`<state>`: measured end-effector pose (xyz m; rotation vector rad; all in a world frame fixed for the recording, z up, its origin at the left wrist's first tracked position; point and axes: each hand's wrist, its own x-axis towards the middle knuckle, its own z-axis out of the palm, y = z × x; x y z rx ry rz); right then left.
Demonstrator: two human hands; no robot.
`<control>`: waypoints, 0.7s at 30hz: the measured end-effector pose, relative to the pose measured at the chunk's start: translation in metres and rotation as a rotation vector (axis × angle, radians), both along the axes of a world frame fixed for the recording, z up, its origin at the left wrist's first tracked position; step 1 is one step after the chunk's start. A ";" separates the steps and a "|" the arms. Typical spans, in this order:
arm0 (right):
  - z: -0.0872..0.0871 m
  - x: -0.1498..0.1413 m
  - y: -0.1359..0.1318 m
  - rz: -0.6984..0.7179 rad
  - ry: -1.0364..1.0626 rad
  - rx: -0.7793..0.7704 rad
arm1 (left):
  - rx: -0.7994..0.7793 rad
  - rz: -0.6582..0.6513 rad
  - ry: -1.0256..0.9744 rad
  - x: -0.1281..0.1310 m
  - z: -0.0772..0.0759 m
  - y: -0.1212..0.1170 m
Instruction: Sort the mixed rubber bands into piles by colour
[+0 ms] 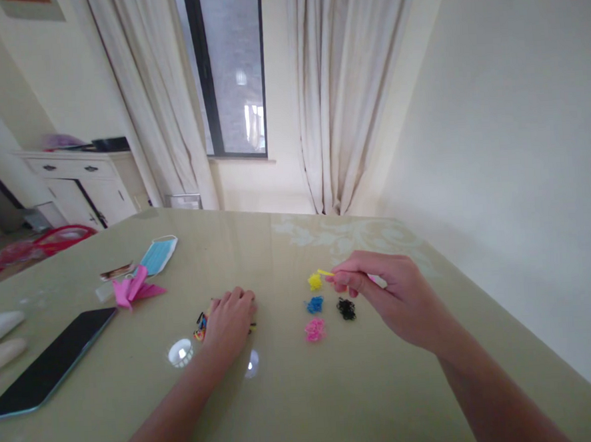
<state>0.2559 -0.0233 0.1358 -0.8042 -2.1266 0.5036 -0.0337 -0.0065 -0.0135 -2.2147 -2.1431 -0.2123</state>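
Note:
My left hand (230, 323) lies palm down over a mixed pile of small coloured rubber bands (199, 328); its fingers are slightly bent and hide most of the pile. My right hand (392, 288) pinches a yellow rubber band (325, 272) between thumb and fingertips, just beside a yellow heap (314, 282). Something pale pink (378, 280) shows behind that hand, too little of it to name. Below the yellow heap lie a blue heap (314, 304) and a pink heap (315, 330). A black heap (346, 309) sits to the right of the blue one, under my right hand.
On the left of the glossy table (267, 416) are a dark tablet-like slab (53, 359), a pink folded-paper shape (137, 289), a blue face mask (158, 256) and white objects (2, 342). A wall (522, 167) runs along the right; curtains and a window stand behind.

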 end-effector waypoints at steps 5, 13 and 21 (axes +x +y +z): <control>0.006 0.001 -0.009 -0.011 -0.013 0.021 | -0.042 -0.021 -0.027 -0.003 -0.005 0.007; -0.036 0.000 0.047 -0.178 -0.174 0.091 | 0.093 -0.044 -0.033 0.002 -0.004 0.005; -0.118 -0.017 0.101 -0.437 -0.708 0.017 | 0.210 -0.084 -0.320 -0.001 -0.007 0.010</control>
